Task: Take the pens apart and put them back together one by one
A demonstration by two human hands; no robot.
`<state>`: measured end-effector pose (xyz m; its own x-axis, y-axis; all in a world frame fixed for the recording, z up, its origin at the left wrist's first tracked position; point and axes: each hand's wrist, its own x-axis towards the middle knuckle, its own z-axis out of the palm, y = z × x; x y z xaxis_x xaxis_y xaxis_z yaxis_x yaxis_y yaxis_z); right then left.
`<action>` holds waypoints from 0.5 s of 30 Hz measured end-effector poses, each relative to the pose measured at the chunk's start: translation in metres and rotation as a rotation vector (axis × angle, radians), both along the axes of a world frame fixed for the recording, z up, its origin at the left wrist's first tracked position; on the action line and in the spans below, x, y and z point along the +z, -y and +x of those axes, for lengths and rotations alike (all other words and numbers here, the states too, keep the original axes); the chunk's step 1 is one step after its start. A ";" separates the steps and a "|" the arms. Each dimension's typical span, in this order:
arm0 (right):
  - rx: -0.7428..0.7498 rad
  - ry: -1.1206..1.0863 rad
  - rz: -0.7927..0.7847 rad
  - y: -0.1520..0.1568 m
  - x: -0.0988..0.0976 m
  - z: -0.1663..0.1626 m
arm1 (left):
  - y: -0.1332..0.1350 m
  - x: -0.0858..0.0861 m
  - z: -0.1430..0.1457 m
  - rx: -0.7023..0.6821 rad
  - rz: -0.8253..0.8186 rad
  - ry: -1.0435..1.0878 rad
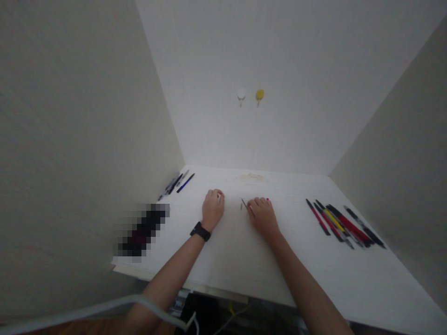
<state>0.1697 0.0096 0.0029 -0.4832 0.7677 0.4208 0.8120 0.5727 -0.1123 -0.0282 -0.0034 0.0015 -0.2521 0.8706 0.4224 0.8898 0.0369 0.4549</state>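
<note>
While your right hand [261, 215] pinches a thin dark piece [244, 203] at frame centre, your left hand [212, 208] curls loosely, its contents, if any, indeterminable. Pens [351, 226] lie mid-right, other pens [186, 183] mid-left; handling appears unfinished, though which group is done cannot be told.

Slim item [244, 203] partly hidden, pixelated dark patch [143, 233]
</note>
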 end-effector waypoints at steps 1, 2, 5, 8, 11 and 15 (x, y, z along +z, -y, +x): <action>-0.030 0.013 0.002 -0.001 0.000 0.001 | 0.002 0.005 0.000 0.007 0.003 -0.033; -0.047 0.030 -0.002 -0.002 0.000 0.001 | 0.005 0.011 0.000 0.001 -0.008 -0.076; -0.057 0.080 -0.017 -0.004 -0.002 0.001 | 0.018 0.026 0.002 -0.047 -0.116 -0.214; -0.049 0.116 -0.027 -0.005 -0.004 -0.001 | 0.033 0.029 0.008 -0.126 -0.215 -0.361; -0.025 0.124 -0.034 -0.004 -0.005 -0.003 | 0.047 0.022 0.013 -0.147 -0.275 -0.461; -0.011 0.115 -0.037 -0.002 -0.003 -0.002 | 0.057 0.011 0.015 -0.181 -0.293 -0.521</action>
